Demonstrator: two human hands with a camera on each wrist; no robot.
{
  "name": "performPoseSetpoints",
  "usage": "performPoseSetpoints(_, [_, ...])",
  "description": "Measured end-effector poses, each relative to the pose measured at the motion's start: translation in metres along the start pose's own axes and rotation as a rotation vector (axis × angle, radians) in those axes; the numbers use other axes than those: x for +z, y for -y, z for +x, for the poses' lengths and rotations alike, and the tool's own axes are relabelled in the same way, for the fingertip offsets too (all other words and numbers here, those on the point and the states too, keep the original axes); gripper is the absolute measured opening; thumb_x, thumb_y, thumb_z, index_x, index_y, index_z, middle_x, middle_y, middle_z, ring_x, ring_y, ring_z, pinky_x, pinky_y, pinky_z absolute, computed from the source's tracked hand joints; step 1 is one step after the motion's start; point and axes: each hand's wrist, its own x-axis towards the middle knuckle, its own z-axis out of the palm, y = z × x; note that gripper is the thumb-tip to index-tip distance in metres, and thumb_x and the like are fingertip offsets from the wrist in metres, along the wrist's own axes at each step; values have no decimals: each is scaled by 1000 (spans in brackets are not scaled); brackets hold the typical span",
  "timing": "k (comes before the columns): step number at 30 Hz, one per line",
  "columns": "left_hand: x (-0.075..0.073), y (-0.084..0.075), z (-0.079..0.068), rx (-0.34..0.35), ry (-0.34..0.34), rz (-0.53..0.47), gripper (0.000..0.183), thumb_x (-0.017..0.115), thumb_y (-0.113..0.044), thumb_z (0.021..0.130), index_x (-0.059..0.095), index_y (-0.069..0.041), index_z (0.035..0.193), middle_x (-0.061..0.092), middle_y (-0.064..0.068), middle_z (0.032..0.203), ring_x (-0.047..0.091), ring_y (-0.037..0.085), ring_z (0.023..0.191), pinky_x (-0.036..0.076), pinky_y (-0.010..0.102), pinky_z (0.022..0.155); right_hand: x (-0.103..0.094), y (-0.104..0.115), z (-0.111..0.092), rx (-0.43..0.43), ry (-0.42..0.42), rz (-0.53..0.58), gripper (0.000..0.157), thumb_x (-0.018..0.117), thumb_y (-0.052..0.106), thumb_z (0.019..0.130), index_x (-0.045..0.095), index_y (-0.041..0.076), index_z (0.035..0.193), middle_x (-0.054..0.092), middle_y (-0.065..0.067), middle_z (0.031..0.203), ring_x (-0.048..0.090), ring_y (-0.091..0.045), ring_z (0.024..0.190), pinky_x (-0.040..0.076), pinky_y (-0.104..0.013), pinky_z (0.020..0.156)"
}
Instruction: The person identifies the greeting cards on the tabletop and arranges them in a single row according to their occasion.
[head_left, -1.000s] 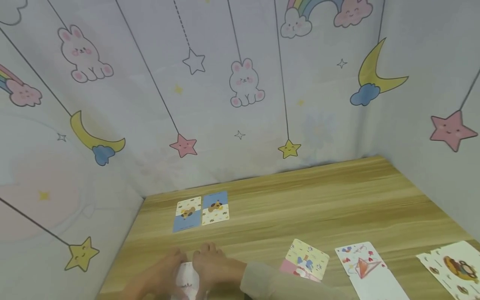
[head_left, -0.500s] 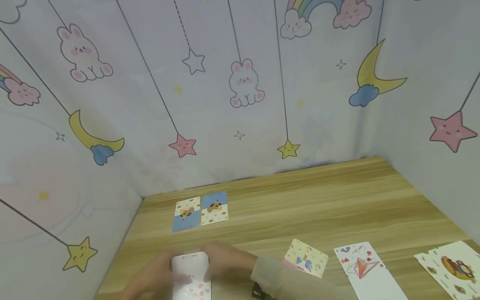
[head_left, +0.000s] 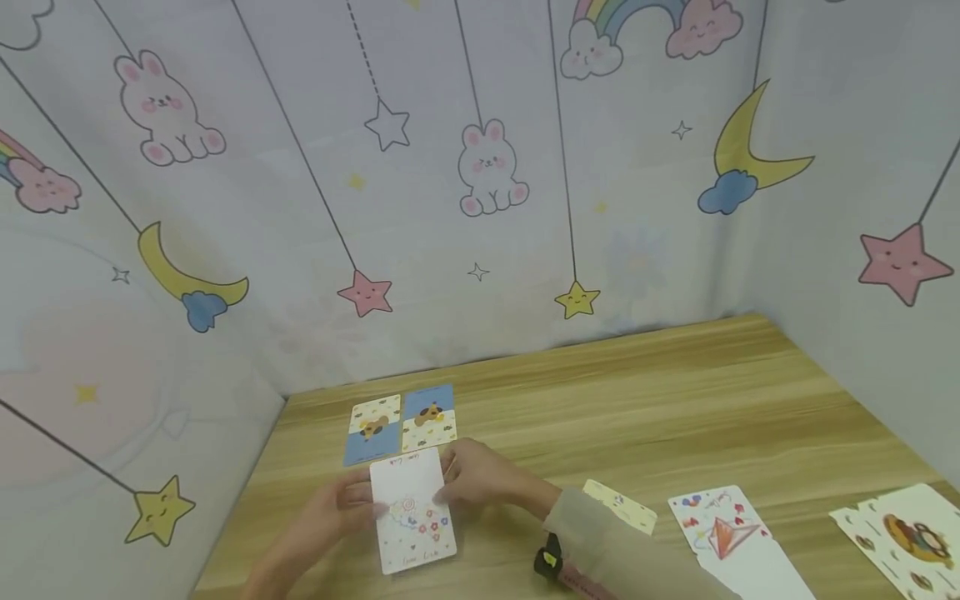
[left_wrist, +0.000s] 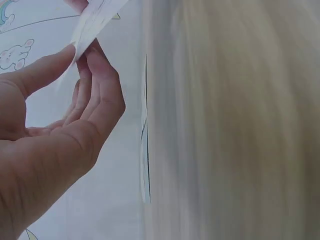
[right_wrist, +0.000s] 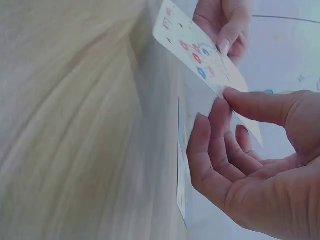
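Note:
A white card with red and blue flowers and small lettering is held up between both hands over the wooden table. My left hand pinches its left edge between thumb and fingers, which the left wrist view confirms on the hand. On the opposite edge my right hand pinches it; the right wrist view has that hand with thumb on the printed face and fingers behind. Just beyond the card's top edge lie a cream-and-blue dog card and another dog card, side by side.
To the right lie a yellow card, partly hidden by the right sleeve, a white piece with a red paper-plane drawing, and a cream piece with a brown animal. Printed cloth walls border the wooden table.
Both hands have lifted the white card and moved it forward and slightly right, nearer the dog cards. Its printed face now shows plainly. The right sleeve covers more of the yellow card.

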Motion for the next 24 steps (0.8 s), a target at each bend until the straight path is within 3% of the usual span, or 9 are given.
performPoseSetpoints(2, [3,-5,4,2,-3,-24,75,81,-28,93,46,5,150,68,21,137,70,29,121,61,40,97,-7,-1,0,-27,-31,8,21,79,4,89,58,6,90,49,6,55,42,-8,52,34,-21,52])
performPoseSetpoints(6, [8,-14,15,-2,-15,-66,65,79,-29,95,54,7,144,73,17,129,73,22,112,62,34,95,-19,-6,2,-40,-110,46,21,80,7,89,60,5,83,59,4,63,48,-9,59,38,-22,56])
performPoseSetpoints(10, [14,-25,27,-8,-38,-124,56,78,-26,96,61,8,136,77,13,119,76,19,105,63,32,93,-32,-12,3,-26,-176,113,10,79,11,93,72,4,89,71,-1,77,63,-13,69,54,-27,62])
performPoseSetpoints(13, [20,-33,37,-8,-67,-162,50,77,-26,97,65,8,132,78,11,117,76,16,104,63,30,91,-43,-16,3,-19,-230,135,9,78,14,95,78,5,94,74,-3,85,69,-15,76,60,-30,69])
performPoseSetpoints(17, [26,-42,52,14,-103,-198,43,75,-28,99,70,4,127,77,8,116,74,16,102,62,28,93,-56,-18,4,2,-285,137,10,80,16,94,80,6,97,76,-4,88,68,-13,76,60,-30,72])
performPoseSetpoints(24, [37,-62,79,45,-141,-141,36,73,-28,100,75,3,118,68,17,123,72,15,94,63,34,91,-75,-27,8,70,-371,225,18,80,21,94,80,3,95,75,-7,83,63,-11,72,58,-27,70])
